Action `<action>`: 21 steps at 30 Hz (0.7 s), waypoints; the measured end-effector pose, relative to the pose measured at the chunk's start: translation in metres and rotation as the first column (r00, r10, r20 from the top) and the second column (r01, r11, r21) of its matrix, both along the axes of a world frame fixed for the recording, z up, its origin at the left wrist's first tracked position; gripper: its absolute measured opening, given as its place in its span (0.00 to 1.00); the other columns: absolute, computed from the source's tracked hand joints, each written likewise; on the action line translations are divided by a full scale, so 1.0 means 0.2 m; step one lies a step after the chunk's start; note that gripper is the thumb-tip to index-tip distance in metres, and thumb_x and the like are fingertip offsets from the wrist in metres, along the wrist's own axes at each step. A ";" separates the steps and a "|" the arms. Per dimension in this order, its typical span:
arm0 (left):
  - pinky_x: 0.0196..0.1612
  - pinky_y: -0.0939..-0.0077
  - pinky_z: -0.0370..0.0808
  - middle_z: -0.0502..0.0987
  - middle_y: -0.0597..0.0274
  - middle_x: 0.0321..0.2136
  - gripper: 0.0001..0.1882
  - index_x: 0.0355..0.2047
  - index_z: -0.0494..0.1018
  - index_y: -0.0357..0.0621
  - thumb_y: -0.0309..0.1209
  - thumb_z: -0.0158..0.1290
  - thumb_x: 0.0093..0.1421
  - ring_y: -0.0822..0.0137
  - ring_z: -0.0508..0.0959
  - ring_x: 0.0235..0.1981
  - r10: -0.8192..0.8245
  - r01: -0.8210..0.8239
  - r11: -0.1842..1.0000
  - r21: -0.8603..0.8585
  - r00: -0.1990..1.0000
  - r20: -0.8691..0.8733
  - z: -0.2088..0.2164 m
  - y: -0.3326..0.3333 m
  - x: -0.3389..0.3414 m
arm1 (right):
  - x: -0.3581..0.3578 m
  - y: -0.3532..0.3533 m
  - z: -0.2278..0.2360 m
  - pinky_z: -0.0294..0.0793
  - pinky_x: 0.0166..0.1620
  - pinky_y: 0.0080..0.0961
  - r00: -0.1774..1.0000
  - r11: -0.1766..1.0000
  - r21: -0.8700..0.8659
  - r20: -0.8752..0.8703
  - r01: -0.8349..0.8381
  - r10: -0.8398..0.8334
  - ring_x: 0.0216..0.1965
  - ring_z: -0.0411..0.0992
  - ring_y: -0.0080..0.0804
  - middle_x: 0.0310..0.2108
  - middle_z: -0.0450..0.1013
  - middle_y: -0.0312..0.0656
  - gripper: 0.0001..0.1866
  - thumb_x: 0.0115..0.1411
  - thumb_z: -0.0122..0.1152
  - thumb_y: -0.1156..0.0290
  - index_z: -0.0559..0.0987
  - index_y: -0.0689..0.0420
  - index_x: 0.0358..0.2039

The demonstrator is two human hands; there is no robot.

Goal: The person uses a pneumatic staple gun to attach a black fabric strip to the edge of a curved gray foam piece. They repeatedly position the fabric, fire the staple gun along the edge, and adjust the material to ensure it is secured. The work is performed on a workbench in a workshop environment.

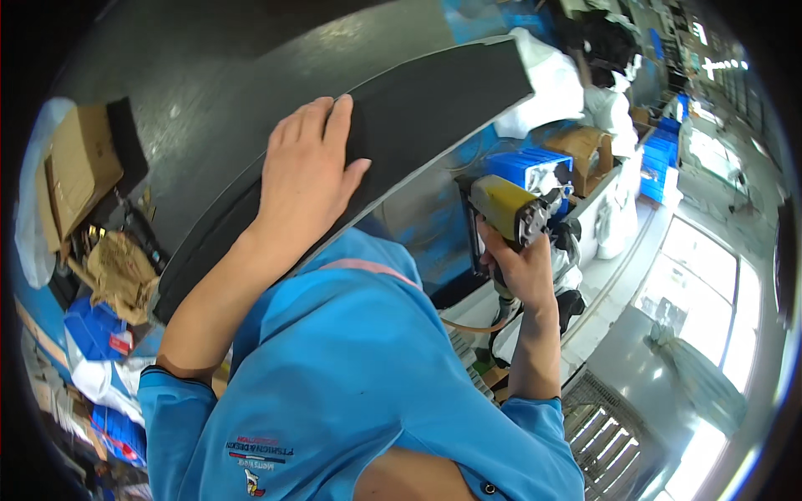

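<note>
My left hand [305,171] lies palm down on a long black panel [434,96] with a curved edge and a pale rim. Its fingers stretch out flat over the surface, thumb apart. On my right, a yellow and black air staple gun [505,204] is held in my right hand [525,271], whose fingers wrap round the grip. The gun is apart from the panel, beyond its near edge. A thin tan air hose [472,328] hangs below the gun. Part of my right fingers is hidden behind the grip.
The panel rests on a dark worktop [209,92]. To the left stand a cardboard box [83,163], crumpled brown paper [121,271] and a blue bin [96,330]. At the right are another blue bin [526,163], a brown carton [585,154] and white bags [614,217].
</note>
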State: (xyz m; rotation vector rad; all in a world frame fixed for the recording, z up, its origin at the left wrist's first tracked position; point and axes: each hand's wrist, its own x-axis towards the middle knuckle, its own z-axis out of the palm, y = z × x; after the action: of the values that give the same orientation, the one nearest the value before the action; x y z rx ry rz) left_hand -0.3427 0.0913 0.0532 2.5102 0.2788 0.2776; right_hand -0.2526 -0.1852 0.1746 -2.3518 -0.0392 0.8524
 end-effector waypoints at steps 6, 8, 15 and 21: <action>0.70 0.46 0.61 0.64 0.40 0.69 0.51 0.73 0.58 0.38 0.48 0.69 0.58 0.43 0.66 0.69 0.013 -0.009 0.999 0.040 0.996 -0.090 -0.05 -0.30 0.42 | 0.42 -0.18 -0.04 0.74 0.28 0.22 0.991 0.998 0.056 0.134 -0.005 -0.003 0.23 0.75 0.20 0.24 0.77 0.32 0.11 0.67 0.68 0.66 0.84 0.62 0.41; 0.70 0.46 0.58 0.64 0.41 0.68 0.51 0.73 0.59 0.39 0.48 0.70 0.56 0.45 0.65 0.69 0.018 -0.016 1.000 0.027 0.997 -0.071 -0.07 -0.32 0.42 | 0.55 -0.20 -0.08 0.74 0.28 0.22 0.994 0.993 0.109 0.105 -0.034 0.023 0.23 0.75 0.20 0.24 0.76 0.32 0.11 0.67 0.67 0.66 0.83 0.62 0.41; 0.70 0.45 0.57 0.64 0.44 0.68 0.54 0.74 0.59 0.43 0.48 0.72 0.54 0.45 0.64 0.69 0.027 -0.023 0.999 0.030 0.992 -0.121 -0.07 -0.31 0.42 | 0.76 -0.16 -0.15 0.73 0.27 0.22 0.988 0.985 0.079 0.006 -0.151 0.151 0.22 0.74 0.19 0.25 0.76 0.32 0.12 0.68 0.68 0.65 0.82 0.62 0.42; 0.69 0.44 0.59 0.63 0.43 0.68 0.54 0.74 0.59 0.43 0.48 0.72 0.53 0.44 0.65 0.68 0.010 -0.006 0.999 0.037 0.995 -0.096 -0.07 -0.31 0.42 | 0.79 -0.14 -0.11 0.73 0.28 0.24 0.989 0.985 0.100 -0.036 -0.138 0.142 0.22 0.73 0.19 0.23 0.76 0.34 0.12 0.66 0.66 0.66 0.83 0.64 0.40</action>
State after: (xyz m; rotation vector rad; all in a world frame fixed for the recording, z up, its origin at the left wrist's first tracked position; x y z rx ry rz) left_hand -0.2587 0.0292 0.0401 2.5631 0.3252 0.1663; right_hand -0.0948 -0.2140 0.1534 -2.2593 -0.2257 0.9465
